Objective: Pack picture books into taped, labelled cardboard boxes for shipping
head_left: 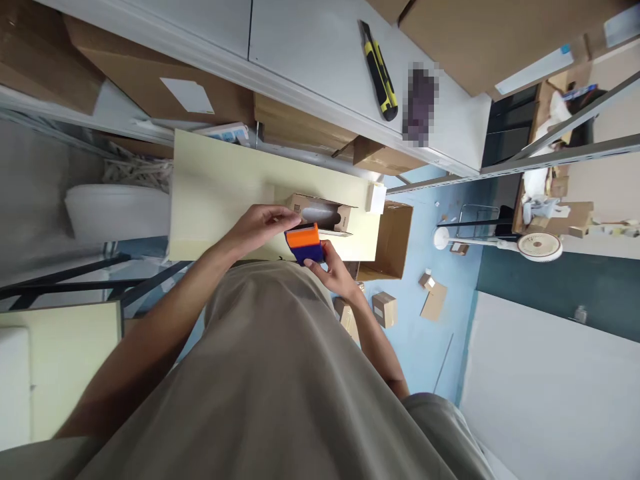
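Note:
My right hand (334, 270) is closed around the lower right side of a small orange and dark blue block-like object (304, 241), held just above the front edge of a pale yellow table (225, 180). What kind of thing it is does not show clearly. From the left, my left hand (267, 225) reaches to the object's upper left corner. Its fingertips are pinched together there, and anything between them is too small to make out. Directly behind the object stands an open brown cardboard box (345, 215) with a hollow interior.
A small white box (376, 198) sits at the table's right end. Above the table, a grey shelf (310, 40) holds a yellow and black utility knife (379, 71) and a blurred-out item. A large open carton (406, 243) stands to the right, with smaller boxes (384, 309) on the blue floor.

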`<state>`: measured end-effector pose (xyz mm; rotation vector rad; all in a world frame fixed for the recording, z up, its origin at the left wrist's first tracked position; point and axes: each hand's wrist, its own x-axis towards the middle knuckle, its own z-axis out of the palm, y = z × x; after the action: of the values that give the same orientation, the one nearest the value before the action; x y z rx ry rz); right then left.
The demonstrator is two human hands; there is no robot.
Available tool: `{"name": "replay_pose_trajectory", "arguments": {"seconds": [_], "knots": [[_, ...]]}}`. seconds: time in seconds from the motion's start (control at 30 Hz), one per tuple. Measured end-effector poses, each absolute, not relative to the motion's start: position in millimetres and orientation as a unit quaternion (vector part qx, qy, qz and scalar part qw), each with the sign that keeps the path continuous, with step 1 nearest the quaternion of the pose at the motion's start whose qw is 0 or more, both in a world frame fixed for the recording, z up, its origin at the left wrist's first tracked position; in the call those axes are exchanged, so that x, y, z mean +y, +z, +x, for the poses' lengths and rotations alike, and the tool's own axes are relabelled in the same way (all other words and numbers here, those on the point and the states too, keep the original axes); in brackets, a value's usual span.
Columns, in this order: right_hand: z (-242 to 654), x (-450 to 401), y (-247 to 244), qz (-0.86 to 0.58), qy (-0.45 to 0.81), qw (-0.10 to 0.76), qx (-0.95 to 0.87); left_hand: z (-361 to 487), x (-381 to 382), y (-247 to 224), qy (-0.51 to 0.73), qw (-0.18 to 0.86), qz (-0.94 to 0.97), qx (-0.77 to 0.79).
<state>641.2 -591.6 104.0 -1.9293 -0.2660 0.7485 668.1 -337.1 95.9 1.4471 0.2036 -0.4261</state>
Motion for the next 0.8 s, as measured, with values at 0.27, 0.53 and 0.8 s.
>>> {"name": "replay_pose_trajectory", "arguments": {"seconds": [0.27,0.53,0.8], "knots": [[660.3,-603.1,122.1,-0.823,0.377,0.404,-0.129,664.7,-339.6,64.9,-0.182,0.744,0.637,0.090],[705.6,-603.1,154.7,-0.849,0.461,0.219,-0.138,648.2,-376.8,33.4,-0.103,0.772,0.599,0.184],[777.3,-623.2,238.7,-0.840,0.520,0.015,-0.150,659.7,-344.9,-38.3,0.008,0.797,0.510,0.323]]}}
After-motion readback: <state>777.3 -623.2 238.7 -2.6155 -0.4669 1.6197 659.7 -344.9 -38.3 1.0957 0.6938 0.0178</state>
